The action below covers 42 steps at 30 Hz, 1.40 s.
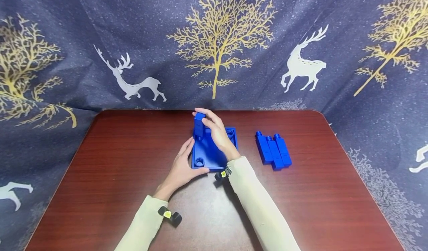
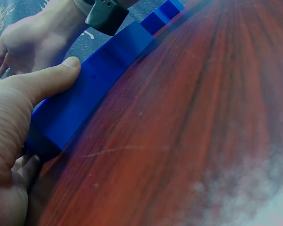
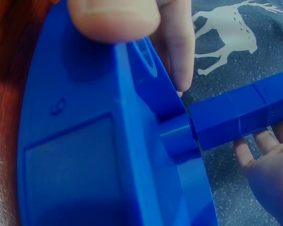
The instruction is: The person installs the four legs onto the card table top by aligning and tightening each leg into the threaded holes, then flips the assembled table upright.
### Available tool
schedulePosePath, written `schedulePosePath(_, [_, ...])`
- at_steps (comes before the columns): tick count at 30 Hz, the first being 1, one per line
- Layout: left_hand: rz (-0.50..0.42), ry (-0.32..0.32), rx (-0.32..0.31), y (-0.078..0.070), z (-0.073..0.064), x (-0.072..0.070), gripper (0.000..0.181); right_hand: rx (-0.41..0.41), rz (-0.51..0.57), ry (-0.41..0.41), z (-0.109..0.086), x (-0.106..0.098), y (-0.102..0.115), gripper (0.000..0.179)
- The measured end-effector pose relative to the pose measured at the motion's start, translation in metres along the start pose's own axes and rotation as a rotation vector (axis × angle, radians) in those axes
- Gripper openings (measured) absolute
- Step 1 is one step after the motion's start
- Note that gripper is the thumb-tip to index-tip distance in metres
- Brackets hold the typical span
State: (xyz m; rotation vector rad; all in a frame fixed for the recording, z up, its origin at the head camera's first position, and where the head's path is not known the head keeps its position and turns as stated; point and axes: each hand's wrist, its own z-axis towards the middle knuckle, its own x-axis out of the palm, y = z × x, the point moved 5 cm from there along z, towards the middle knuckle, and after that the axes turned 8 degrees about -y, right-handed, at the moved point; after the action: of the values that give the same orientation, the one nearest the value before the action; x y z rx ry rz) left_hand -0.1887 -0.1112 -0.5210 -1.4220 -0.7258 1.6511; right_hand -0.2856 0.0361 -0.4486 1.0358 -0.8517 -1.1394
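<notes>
A shallow blue square tray [image 1: 214, 150] lies on the table, round sockets showing at its corners. My left hand [image 1: 183, 165] grips its near left corner, the thumb [image 2: 61, 77] along the front wall and the fingers along the left side. At the far left corner, my right hand [image 1: 216, 132] holds a blue square post [image 1: 199, 121] upright. The right wrist view shows the post [image 3: 240, 110] with its round peg end [image 3: 177, 134] down at the tray corner, my right fingers [image 3: 262, 150] against its side.
Three more blue posts [image 1: 274, 152] lie side by side right of the tray, round ends pointing away. The brown table [image 1: 133, 143] ends at the back against a dark cloth [image 1: 140, 58] printed with deer and trees.
</notes>
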Motion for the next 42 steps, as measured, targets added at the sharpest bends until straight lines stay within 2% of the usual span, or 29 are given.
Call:
schedulePosePath(10, [-0.006, -0.009, 0.010, -0.0006, -0.0001, 0.0001, 0.124, 0.000, 0.001, -0.058, -0.0014, -0.0030, -0.0019, 0.041])
schedulePosePath(18, [0.002, -0.008, 0.012, 0.0008, 0.0001, 0.0006, 0.123, -0.037, -0.171, -0.153, -0.0017, -0.0063, -0.0018, 0.037])
schedulePosePath(22, [0.001, -0.010, 0.010, 0.0020, 0.0000, 0.0010, 0.124, -0.044, -0.211, -0.220, -0.0019, -0.0078, -0.0033, 0.036])
schedulePosePath(29, [0.001, -0.012, 0.014, 0.0014, 0.0007, 0.0011, 0.125, -0.038, -0.277, -0.287, -0.0028, -0.0091, -0.0026, 0.034])
schedulePosePath(37, [0.003, -0.008, 0.021, 0.0011, 0.0006, 0.0004, 0.124, -0.029, -0.287, -0.309, -0.0030, -0.0077, -0.0003, 0.034])
schedulePosePath(42, [0.002, -0.012, 0.022, 0.0018, 0.0009, 0.0009, 0.125, -0.012, -0.246, -0.285, -0.0020, -0.0083, -0.0021, 0.037])
